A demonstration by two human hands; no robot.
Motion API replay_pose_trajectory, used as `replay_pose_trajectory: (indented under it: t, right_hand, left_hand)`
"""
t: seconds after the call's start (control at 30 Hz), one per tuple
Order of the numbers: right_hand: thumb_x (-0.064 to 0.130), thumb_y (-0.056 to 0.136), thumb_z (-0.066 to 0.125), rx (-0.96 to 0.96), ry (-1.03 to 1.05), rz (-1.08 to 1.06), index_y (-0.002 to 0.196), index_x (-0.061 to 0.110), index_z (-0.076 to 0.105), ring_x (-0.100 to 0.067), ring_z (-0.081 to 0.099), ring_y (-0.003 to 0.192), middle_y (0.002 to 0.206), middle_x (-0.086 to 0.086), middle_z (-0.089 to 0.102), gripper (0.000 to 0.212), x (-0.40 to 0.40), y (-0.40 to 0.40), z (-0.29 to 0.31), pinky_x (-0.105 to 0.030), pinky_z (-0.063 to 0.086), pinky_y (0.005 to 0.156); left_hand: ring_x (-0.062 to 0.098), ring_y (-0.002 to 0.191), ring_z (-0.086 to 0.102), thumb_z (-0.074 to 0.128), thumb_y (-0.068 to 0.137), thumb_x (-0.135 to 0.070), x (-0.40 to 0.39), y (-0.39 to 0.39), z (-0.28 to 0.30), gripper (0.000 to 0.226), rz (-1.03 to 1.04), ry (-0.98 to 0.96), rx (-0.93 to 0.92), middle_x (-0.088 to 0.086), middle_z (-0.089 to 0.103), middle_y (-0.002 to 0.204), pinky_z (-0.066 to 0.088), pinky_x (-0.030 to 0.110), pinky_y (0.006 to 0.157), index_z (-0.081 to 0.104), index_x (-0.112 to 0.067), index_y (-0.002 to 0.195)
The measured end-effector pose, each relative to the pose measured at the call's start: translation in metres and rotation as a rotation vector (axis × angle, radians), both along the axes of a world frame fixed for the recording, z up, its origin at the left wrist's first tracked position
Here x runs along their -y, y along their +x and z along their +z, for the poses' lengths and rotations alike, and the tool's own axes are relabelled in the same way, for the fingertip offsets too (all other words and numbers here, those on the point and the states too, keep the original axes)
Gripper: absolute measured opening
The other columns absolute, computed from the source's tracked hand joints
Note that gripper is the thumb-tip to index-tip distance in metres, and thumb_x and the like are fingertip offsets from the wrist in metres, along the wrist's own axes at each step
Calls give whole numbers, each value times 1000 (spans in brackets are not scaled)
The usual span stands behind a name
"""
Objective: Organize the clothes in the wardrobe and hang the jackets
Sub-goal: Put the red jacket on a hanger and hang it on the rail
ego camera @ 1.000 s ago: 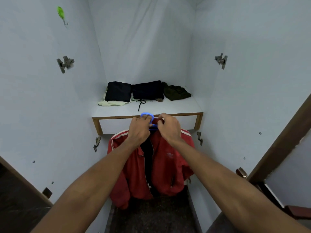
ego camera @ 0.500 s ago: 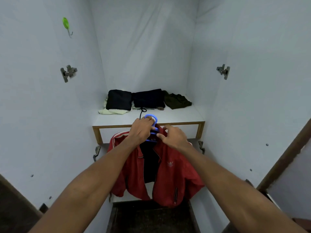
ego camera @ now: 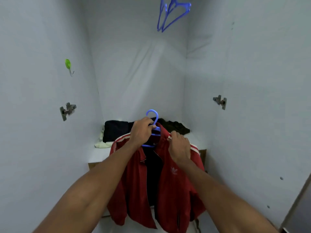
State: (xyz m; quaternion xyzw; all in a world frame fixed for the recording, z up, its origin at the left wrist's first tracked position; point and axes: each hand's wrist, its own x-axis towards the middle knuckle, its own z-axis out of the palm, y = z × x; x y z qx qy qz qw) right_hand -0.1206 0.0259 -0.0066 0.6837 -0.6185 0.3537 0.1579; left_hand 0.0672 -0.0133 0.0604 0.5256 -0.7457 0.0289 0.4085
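White wardrobe walls all round, spare hangers (ego camera: 173, 14) high above. Left hand (ego camera: 140, 132) grips the blue hanger (ego camera: 154, 121) at its neck, red jacket (ego camera: 161, 185) hanging before the shelf (ego camera: 101, 153); right hand (ego camera: 179, 145) pinches the shoulder. Best square that shoulder first, then lift hook-first.

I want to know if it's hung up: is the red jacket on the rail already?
No, the left hand holds the red jacket on its blue hanger far below the empty hangers.
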Motion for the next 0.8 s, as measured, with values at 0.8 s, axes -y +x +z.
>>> replay_pose_trajectory:
  t: [0.8]
  right_hand:
    - [13, 100, 51, -397, -204, -536, 110, 12, 55, -20, 66, 89, 107, -5, 61, 12, 205, -127, 343, -32, 41, 64]
  left_hand:
    - [21, 67, 58, 63, 88, -25, 230, -159, 285, 19, -105, 213, -267, 13, 68, 87, 40, 27, 54, 64, -8, 80]
